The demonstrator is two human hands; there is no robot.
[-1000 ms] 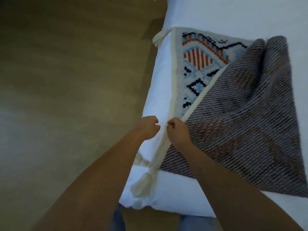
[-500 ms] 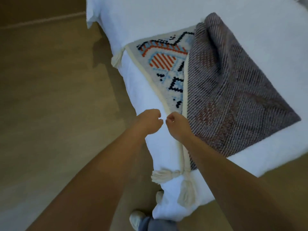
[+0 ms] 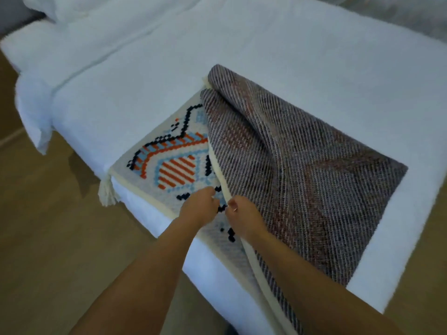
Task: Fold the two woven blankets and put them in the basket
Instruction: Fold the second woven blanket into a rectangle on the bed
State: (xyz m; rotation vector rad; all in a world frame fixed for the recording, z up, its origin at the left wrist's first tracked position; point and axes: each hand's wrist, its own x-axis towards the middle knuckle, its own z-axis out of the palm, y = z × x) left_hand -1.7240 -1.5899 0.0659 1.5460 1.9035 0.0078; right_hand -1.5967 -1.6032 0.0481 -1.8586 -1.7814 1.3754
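A woven blanket (image 3: 302,180) lies on the near corner of a white bed (image 3: 217,56). It is folded over itself: the grey-striped underside faces up, and the patterned face (image 3: 174,170) with orange, blue and black motifs shows at the left. A cream tassel (image 3: 106,192) hangs off the bed edge. My right hand (image 3: 242,213) pinches the cream border of the folded flap. My left hand (image 3: 200,206) is closed right beside it on the patterned face; what it holds is hidden. No basket or second blanket is in view.
The bed's white duvet stretches back to pillows (image 3: 60,8) at the far left. Wooden floor (image 3: 48,238) lies to the left and below. The bed's near edge runs diagonally under my forearms.
The view has swung up and right, so more of the bed shows. Both hands have stayed together at the blanket's cream border, and the folded flap edge is lifted slightly.
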